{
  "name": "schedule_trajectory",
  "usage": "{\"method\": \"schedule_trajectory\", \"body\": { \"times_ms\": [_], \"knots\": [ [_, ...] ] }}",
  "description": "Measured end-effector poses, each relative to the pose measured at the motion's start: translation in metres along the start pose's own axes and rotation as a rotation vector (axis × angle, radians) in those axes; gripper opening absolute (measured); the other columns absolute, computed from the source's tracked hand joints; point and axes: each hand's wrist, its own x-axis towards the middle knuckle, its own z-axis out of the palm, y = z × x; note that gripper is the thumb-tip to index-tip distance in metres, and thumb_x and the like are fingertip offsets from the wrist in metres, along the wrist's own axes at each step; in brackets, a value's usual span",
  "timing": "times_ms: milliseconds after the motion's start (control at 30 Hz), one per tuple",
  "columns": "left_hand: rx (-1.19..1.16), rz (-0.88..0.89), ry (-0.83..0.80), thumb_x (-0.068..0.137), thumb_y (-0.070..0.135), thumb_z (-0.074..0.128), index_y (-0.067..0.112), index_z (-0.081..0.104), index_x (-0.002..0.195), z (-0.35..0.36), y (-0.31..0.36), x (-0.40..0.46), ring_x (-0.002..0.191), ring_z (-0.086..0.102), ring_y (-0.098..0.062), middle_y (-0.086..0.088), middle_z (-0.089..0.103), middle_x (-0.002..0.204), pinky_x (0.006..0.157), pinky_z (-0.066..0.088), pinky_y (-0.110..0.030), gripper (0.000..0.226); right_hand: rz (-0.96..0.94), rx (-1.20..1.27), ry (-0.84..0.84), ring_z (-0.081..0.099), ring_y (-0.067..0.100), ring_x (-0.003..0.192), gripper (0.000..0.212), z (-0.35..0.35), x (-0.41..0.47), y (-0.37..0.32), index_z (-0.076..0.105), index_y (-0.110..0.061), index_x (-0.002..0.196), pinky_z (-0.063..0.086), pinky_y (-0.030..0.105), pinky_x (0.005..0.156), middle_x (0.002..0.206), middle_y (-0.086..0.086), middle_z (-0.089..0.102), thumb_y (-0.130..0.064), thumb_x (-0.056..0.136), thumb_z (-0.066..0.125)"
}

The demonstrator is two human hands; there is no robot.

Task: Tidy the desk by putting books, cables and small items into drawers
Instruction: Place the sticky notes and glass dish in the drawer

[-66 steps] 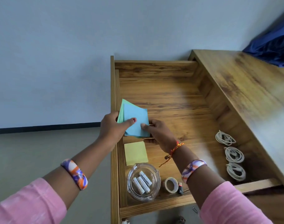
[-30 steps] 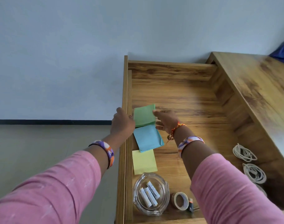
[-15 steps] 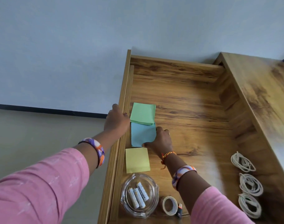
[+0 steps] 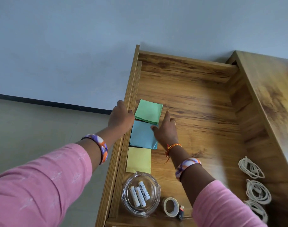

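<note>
Wood-grain drawer (image 4: 197, 99) — matt paper pads (image 4: 149, 111).

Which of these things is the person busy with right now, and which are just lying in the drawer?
In hand now:
- green note pad
- blue note pad
- right hand, touching the pads
- left hand, on the drawer edge

Just lying there:
- yellow note pad
- glass dish of batteries
- tape roll
- coiled cables

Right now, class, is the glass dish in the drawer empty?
No: the glass dish holds three white batteries lying side by side.
</note>
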Motion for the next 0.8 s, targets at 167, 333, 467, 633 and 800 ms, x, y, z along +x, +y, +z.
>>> {"method": "schedule_trajectory", "body": {
  "times_ms": [167,333,467,633,800],
  "knots": [
    [-0.019,0.003,0.000,0.094,0.016,0.044,0.006,0.039,0.121,0.000,-0.001,0.000,0.079,0.057,-0.024,-0.015,0.057,0.100,0.054,0.041,-0.029,0.029,-0.176,-0.218,-0.062,0.043,0.036,0.121,0.047,-0.006,0.034,0.007,0.047,-0.013,0.134,0.035,0.033,0.101,0.133,0.018,0.047,-0.006,0.088,0.047],
    [-0.032,0.001,-0.001,0.093,0.016,0.044,0.006,0.041,0.117,0.000,-0.001,0.001,0.080,0.058,-0.026,-0.015,0.057,0.101,0.055,0.042,-0.031,0.026,-0.407,-0.268,-0.045,0.055,0.035,0.111,0.032,-0.007,0.041,0.015,0.062,-0.004,0.117,0.042,0.033,0.095,0.127,0.016,0.057,-0.003,0.089,0.046],
    [-0.054,0.000,-0.002,0.093,0.016,0.044,0.006,0.042,0.117,-0.001,-0.001,0.000,0.082,0.060,-0.027,-0.014,0.058,0.102,0.059,0.048,-0.034,0.026,-0.497,-0.253,-0.074,0.055,0.037,0.110,0.030,-0.003,0.043,0.025,0.063,-0.001,0.114,0.048,0.044,0.092,0.124,0.020,0.058,-0.004,0.089,0.049],
    [-0.058,-0.005,-0.003,0.094,0.016,0.044,0.006,0.042,0.117,-0.001,0.000,-0.001,0.077,0.059,-0.024,-0.013,0.058,0.100,0.058,0.047,-0.033,0.025,-0.517,-0.377,-0.082,0.046,0.038,0.114,0.039,-0.008,0.045,0.021,0.056,-0.007,0.126,0.044,0.040,0.095,0.132,0.015,0.051,-0.002,0.088,0.046],
    [-0.058,-0.008,0.000,0.094,0.015,0.044,0.006,0.042,0.119,-0.002,0.001,-0.002,0.068,0.055,-0.018,-0.012,0.058,0.098,0.052,0.043,-0.028,0.027,-0.273,-0.100,-0.013,0.035,0.036,0.123,0.068,-0.012,0.020,0.020,0.038,-0.012,0.138,0.036,0.039,0.098,0.133,0.017,0.044,-0.025,0.079,0.068]
  ]
}}
